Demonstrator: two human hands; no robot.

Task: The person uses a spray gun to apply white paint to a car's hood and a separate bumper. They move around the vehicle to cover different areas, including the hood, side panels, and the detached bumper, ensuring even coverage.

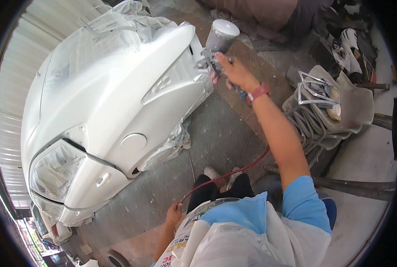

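Observation:
My right hand [236, 73] is closed around a spray gun [212, 62], held out at arm's length beside the rear corner of a white car [105, 93]. On top of the gun sits a grey paint cup [222, 35] with a pale lid. A red air hose [247, 167] runs low across my legs. Its other stretch passes through my left hand [174, 213], whose fingers are closed on it near my waist. Masking film [58, 171] covers the car's windows, and more wrapping [174, 142] hangs around the wheel.
Stacked plastic chairs [356, 100] stand at the right, with a metal frame [312, 89] and a coiled grey hose [305, 129] by them. A dark covered shape [269, 18] lies at the far side. A tyre [117, 258] rests at the lower left. Corrugated wall [9, 111] runs behind the car.

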